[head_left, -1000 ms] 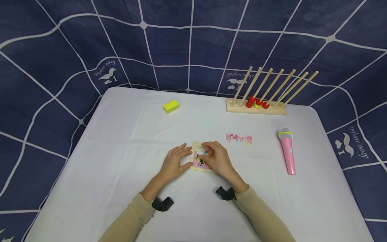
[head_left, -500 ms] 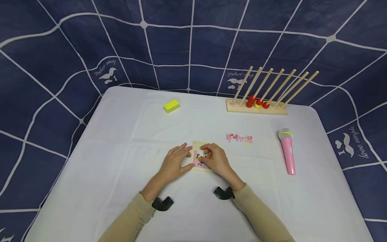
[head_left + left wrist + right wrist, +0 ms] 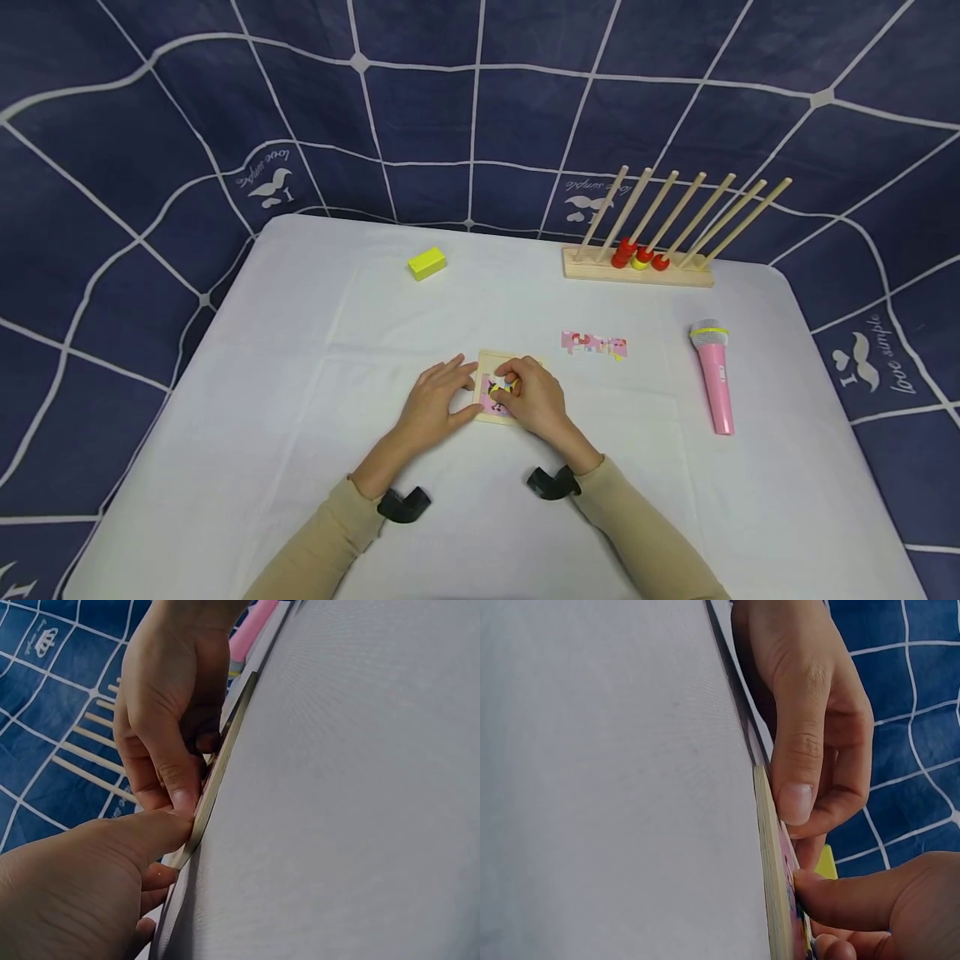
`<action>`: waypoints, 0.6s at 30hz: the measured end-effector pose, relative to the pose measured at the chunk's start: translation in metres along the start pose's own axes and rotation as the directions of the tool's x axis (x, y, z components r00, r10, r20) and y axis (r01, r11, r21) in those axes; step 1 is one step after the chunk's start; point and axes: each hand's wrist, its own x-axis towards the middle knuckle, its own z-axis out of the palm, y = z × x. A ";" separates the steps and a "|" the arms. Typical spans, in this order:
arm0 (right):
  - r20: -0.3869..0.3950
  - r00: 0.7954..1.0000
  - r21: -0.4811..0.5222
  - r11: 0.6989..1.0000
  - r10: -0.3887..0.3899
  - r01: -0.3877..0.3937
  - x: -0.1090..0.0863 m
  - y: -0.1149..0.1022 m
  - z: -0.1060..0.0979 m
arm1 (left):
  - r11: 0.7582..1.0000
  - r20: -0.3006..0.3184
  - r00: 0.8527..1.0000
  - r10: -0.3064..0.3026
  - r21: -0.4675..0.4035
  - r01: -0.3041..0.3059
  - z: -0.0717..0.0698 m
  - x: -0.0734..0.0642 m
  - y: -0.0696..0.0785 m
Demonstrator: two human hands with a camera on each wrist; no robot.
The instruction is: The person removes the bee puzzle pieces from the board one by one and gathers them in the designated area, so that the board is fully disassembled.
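Note:
A small jigsaw puzzle in a pale wooden tray (image 3: 492, 360) lies on the white table in front of me. A yellow-and-black figure on pink shows in the tray's lower part. My left hand (image 3: 433, 403) steadies the tray's left side, thumb at the lower corner and fingers extended along the edge. Over the tray, my right hand (image 3: 536, 398) bends thumb and index finger together on a small puzzle piece, mostly hidden by the fingers. That hand also covers the tray's right part. Beyond it lie several joined pink puzzle pieces (image 3: 594, 343).
A yellow block (image 3: 427, 264) sits at the back left. Toward the back right stands a wooden peg rack (image 3: 637, 272) with red and yellow beads and tall rods. A pink toy microphone (image 3: 716, 379) lies at the right. Dark blue gridded cloth hangs round the table.
My right hand has shifted slightly left and down over the tray, its thumb and index finger staying together. The left hand has stayed at the tray's edge.

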 end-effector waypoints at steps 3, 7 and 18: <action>-0.007 1.000 -0.004 1.000 0.001 -0.002 0.000 0.000 0.001 | 1.000 0.009 1.000 -0.020 0.005 0.020 0.001 0.000 0.002; -0.014 1.000 0.005 1.000 0.002 -0.002 -0.001 0.001 0.001 | 0.999 0.017 0.999 -0.048 0.022 0.048 0.003 0.001 0.004; -0.053 0.999 0.051 0.999 0.008 -0.006 -0.002 -0.001 0.002 | 0.997 0.003 0.997 -0.079 0.015 0.079 0.002 0.001 0.007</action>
